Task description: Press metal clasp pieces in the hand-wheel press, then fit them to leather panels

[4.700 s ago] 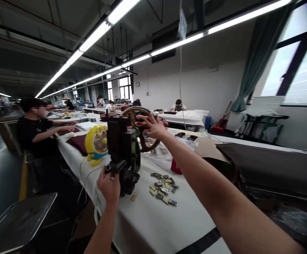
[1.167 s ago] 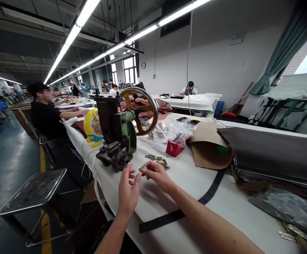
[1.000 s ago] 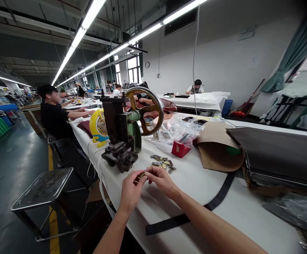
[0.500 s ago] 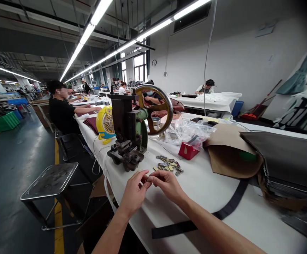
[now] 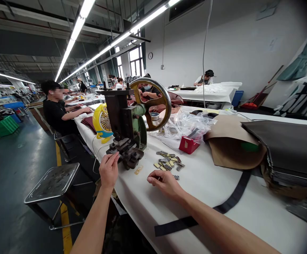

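Note:
A dark hand press (image 5: pixel 128 130) with a large handwheel (image 5: pixel 166 106) stands on the white-covered table (image 5: pixel 195 187). My left hand (image 5: pixel 109 170) is at the front of the press base, fingertips pinched on something too small to make out. My right hand (image 5: pixel 164 181) hovers over the table to the right of the press, thumb and fingers pressed together; whether anything is between them is hidden. Just beyond it lies a pile of small patterned and yellow pieces (image 5: pixel 169 161), one of them close to its fingers.
A red tape dispenser (image 5: pixel 188 145), clear plastic bags (image 5: pixel 189 123) and a brown paper wrapping (image 5: pixel 232 144) lie to the right. A dark strip (image 5: pixel 230 201) crosses near my right forearm. A yellow fan (image 5: pixel 102 121) stands behind the press. A person (image 5: pixel 56 109) sits at the left.
My hands have parted. The left has moved left and up to the press base, while the right stays near the pile. The view has shifted slightly.

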The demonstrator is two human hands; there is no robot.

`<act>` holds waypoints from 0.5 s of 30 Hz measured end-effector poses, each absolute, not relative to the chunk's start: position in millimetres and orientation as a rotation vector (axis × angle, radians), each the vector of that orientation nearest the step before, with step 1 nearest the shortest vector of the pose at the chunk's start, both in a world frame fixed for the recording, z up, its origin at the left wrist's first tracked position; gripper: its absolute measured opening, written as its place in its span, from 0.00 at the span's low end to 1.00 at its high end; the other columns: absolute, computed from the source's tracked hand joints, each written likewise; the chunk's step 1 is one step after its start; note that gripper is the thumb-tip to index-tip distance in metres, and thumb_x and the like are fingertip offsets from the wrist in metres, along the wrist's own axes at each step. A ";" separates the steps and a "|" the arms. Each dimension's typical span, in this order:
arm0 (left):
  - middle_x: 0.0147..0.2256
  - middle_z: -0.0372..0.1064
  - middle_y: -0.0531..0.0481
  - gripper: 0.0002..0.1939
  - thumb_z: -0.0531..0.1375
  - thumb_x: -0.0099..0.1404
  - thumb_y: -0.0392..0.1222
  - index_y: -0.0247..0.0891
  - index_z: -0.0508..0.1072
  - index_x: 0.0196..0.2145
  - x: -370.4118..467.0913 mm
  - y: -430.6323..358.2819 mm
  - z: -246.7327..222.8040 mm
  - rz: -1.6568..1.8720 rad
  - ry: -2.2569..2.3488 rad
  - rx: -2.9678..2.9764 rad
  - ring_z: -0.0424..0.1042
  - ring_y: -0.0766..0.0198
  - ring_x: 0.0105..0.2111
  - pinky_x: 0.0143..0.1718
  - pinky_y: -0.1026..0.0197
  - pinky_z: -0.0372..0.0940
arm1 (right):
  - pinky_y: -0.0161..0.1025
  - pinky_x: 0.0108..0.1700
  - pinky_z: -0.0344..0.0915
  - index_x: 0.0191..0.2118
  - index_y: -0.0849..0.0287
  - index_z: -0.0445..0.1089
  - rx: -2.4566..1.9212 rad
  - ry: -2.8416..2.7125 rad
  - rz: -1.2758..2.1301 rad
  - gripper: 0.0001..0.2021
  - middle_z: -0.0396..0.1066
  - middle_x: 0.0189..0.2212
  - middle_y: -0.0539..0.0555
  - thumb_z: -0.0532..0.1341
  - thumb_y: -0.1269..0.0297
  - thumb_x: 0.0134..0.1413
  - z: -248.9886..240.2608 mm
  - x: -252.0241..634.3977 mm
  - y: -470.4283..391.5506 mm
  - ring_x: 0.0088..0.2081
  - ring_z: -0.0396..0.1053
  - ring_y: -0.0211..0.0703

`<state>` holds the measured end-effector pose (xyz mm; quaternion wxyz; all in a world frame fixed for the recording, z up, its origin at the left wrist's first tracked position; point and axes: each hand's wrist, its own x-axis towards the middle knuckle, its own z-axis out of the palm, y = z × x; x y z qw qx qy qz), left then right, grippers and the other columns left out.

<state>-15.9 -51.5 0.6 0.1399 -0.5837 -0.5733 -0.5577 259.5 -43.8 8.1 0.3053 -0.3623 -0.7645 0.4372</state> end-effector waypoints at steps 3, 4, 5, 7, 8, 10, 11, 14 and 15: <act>0.43 0.76 0.44 0.17 0.55 0.74 0.49 0.39 0.79 0.47 -27.6 -33.3 -3.5 -1.532 -1.629 -1.687 0.73 0.56 0.46 0.54 0.52 0.67 | 0.35 0.31 0.58 0.35 0.59 0.77 -0.975 -2.077 1.151 0.14 0.74 0.28 0.52 0.61 0.54 0.61 8.3 258.9 -43.6 0.29 0.64 0.39; 0.44 0.77 0.44 0.17 0.54 0.74 0.49 0.39 0.79 0.46 -29.3 -28.1 -3.8 -1.503 -1.636 -1.690 0.72 0.55 0.48 0.55 0.51 0.67 | 0.35 0.31 0.58 0.35 0.59 0.77 -0.978 -2.087 1.152 0.14 0.74 0.28 0.52 0.60 0.54 0.61 8.2 258.9 -43.4 0.29 0.64 0.39; 0.45 0.77 0.44 0.17 0.54 0.74 0.49 0.40 0.80 0.44 -30.4 -23.3 -3.7 -1.473 -1.651 -1.694 0.72 0.54 0.50 0.57 0.49 0.66 | 0.35 0.31 0.58 0.35 0.59 0.77 -0.981 -2.096 1.153 0.14 0.74 0.28 0.52 0.60 0.54 0.61 8.1 258.9 -43.2 0.29 0.64 0.39; 0.49 0.76 0.45 0.17 0.54 0.73 0.50 0.41 0.80 0.41 -31.4 -14.8 -2.8 -1.423 -1.681 -1.697 0.68 0.52 0.55 0.60 0.46 0.63 | 0.35 0.31 0.58 0.35 0.59 0.77 -0.989 -2.109 1.152 0.14 0.74 0.28 0.52 0.60 0.54 0.61 7.6 259.1 -42.7 0.29 0.64 0.39; 0.51 0.75 0.45 0.17 0.54 0.73 0.50 0.41 0.80 0.40 -31.9 -11.2 -2.3 -1.404 -1.689 -1.707 0.66 0.51 0.58 0.61 0.45 0.62 | 0.35 0.31 0.58 0.35 0.59 0.77 -0.994 -2.115 1.150 0.14 0.74 0.27 0.52 0.60 0.55 0.61 7.4 259.3 -42.5 0.29 0.64 0.39; 0.53 0.73 0.46 0.17 0.54 0.73 0.50 0.42 0.80 0.40 -33.7 -5.7 -1.3 -1.370 -1.688 -1.766 0.62 0.51 0.61 0.63 0.45 0.60 | 0.35 0.31 0.58 0.35 0.59 0.77 -1.006 -2.127 1.148 0.13 0.73 0.27 0.51 0.60 0.55 0.61 6.7 259.4 -42.2 0.28 0.63 0.39; 0.53 0.73 0.46 0.17 0.53 0.73 0.50 0.42 0.80 0.41 -35.3 -4.0 -0.9 -1.355 -1.680 -1.811 0.61 0.52 0.62 0.64 0.45 0.59 | 0.35 0.31 0.58 0.35 0.59 0.77 -1.013 -2.132 1.147 0.13 0.73 0.27 0.51 0.60 0.56 0.61 6.3 259.5 -42.1 0.28 0.63 0.39; 0.50 0.74 0.46 0.17 0.52 0.74 0.50 0.41 0.79 0.43 -41.8 -3.2 -1.1 -1.291 -1.639 -1.953 0.59 0.53 0.63 0.66 0.46 0.57 | 0.35 0.31 0.58 0.36 0.58 0.78 -1.025 -2.140 1.146 0.13 0.73 0.27 0.51 0.60 0.56 0.61 6.0 259.4 -42.1 0.29 0.63 0.39; 0.51 0.74 0.46 0.18 0.52 0.74 0.50 0.41 0.79 0.44 -43.8 -4.4 -2.2 -1.262 -1.629 -1.990 0.58 0.53 0.64 0.67 0.46 0.56 | 0.35 0.31 0.58 0.36 0.58 0.78 -1.024 -2.143 1.147 0.13 0.73 0.27 0.51 0.60 0.56 0.61 6.3 259.3 -42.2 0.29 0.63 0.39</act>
